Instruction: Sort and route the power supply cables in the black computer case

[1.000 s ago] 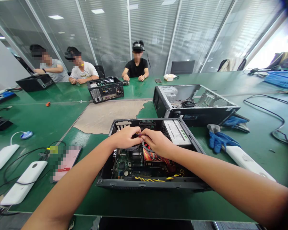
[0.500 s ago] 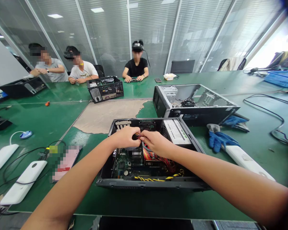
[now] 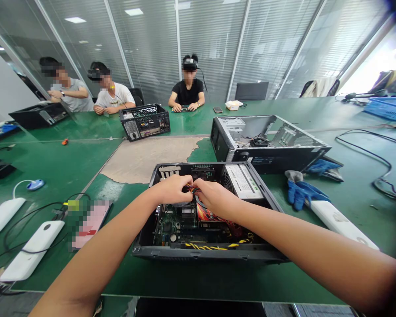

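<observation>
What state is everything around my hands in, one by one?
Left hand: curled at the colored wires, grip unclear
Right hand: closed on the colored wires
Colored wires: pinched
Near computer case: open, internals exposed
Larger computer case: open
Power supply: inside the near computer case
Blue glove: unworn

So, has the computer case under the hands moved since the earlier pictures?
No: the computer case shows no visible shift against the torn tan patch on the green table.
</observation>
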`<state>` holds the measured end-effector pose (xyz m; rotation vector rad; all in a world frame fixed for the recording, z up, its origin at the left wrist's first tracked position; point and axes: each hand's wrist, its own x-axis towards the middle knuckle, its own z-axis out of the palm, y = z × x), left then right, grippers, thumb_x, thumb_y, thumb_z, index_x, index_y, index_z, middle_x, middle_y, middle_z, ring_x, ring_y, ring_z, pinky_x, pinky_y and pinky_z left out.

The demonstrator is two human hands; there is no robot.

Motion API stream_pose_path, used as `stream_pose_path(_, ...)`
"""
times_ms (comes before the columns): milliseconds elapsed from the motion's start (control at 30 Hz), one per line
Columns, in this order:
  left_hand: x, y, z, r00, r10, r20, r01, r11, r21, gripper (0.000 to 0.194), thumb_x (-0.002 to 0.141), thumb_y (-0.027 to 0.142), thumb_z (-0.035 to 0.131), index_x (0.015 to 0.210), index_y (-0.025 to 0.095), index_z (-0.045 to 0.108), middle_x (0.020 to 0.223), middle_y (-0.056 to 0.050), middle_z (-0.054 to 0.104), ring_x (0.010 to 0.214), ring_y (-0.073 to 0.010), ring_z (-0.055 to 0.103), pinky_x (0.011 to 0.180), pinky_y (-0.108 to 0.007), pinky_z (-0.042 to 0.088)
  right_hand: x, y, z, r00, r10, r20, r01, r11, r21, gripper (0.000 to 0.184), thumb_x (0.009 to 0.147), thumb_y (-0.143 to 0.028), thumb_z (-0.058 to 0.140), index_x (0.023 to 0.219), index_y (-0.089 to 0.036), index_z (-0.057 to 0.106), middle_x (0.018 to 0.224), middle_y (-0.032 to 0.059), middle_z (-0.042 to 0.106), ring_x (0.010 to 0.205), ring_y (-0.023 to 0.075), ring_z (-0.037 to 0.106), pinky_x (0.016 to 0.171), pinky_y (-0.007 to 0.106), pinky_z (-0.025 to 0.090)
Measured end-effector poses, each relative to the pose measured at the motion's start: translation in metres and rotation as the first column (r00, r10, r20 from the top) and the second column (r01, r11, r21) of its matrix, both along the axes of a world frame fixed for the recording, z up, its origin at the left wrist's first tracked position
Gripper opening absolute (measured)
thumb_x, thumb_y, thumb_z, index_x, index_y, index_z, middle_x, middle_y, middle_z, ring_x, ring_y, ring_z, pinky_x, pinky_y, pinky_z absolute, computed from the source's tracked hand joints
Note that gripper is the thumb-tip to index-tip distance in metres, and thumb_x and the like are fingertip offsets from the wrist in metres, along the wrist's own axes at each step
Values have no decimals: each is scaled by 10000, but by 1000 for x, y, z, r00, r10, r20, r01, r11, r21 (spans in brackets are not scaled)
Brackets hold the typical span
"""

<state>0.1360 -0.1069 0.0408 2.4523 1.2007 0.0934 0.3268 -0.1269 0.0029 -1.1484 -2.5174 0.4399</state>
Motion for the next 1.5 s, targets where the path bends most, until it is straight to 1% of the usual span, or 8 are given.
stream_pose_path(167, 0, 0, 0, 999, -29, 17, 30, 999, -14, 179, 729, 314, 513, 851, 195, 570, 761, -18, 613, 685, -163, 523, 616, -272, 342, -1, 0, 0, 993, -23, 113, 23, 1000, 6, 200, 955, -150, 393, 1101, -139, 530, 961, 135, 683, 847, 212, 631, 699, 299, 391)
stream_pose_path(300, 1, 0, 0, 1000, -21, 12, 21, 1000, -1, 194, 724, 317, 524, 868, 198, 574, 768, -22, 615, 690, -166, 526, 612, -272, 337, -2, -1, 3, 989, -34, 143, 33, 999, 7, 202, 967, -177, 401, 1108, -135, 540, 937, 130, 685, 810, 207, 630, 664, 291, 357)
stream_pose_path(467, 2, -1, -2, 999, -6, -45, 7, 999, 31, 219, 716, 332, 543, 885, 199, 586, 763, -42, 623, 658, -182, 515, 571, -288, 306, -2, -2, 7, 980, -47, 194, 47, 999, 0, 207, 980, -206, 391, 1107, -145, 543, 924, 117, 687, 780, 201, 622, 628, 286, 308)
stream_pose_path(767, 0, 0, -4, 998, -50, -29, 51, 998, 38, 153, 747, 341, 525, 793, 197, 554, 725, -31, 603, 655, -174, 513, 580, -287, 310, -2, -5, 8, 967, -60, 246, 51, 998, 43, 197, 973, -199, 380, 1062, -144, 546, 910, 106, 683, 746, 195, 616, 595, 288, 266)
stream_pose_path(1000, 1, -2, 0, 999, -47, -3, 47, 999, 23, 146, 734, 324, 528, 794, 194, 558, 723, -22, 600, 656, -165, 507, 576, -280, 304, -1, -6, 10, 975, -30, 222, 23, 999, 31, 207, 984, -217, 370, 1087, -146, 535, 915, 116, 684, 756, 203, 625, 602, 291, 290)
stream_pose_path(1200, 1, -3, 3, 997, -71, 38, 72, 997, -20, 155, 720, 288, 515, 821, 186, 574, 756, -12, 619, 669, -153, 511, 584, -270, 303, -1, -7, 13, 973, -53, 223, 55, 998, -6, 237, 983, -233, 364, 1103, -126, 539, 885, 122, 688, 716, 203, 604, 581, 294, 239)
stream_pose_path(1367, 1, -2, 1, 994, -89, 67, 90, 996, -1, 149, 715, 269, 518, 828, 192, 576, 766, -6, 619, 675, -149, 507, 598, -266, 315, 0, -5, 12, 993, -44, 107, 52, 996, -73, 239, 975, -233, 347, 1043, -143, 558, 867, 107, 673, 705, 188, 571, 596, 293, 257)
stream_pose_path(1500, 2, -3, 1, 995, -87, 46, 85, 996, 34, 140, 720, 271, 515, 820, 193, 576, 780, -16, 628, 698, -160, 520, 613, -271, 325, 1, -1, 9, 999, -33, 23, 36, 993, -108, 240, 966, -248, 348, 974, -163, 573, 811, 78, 650, 678, 174, 543, 606, 285, 285)
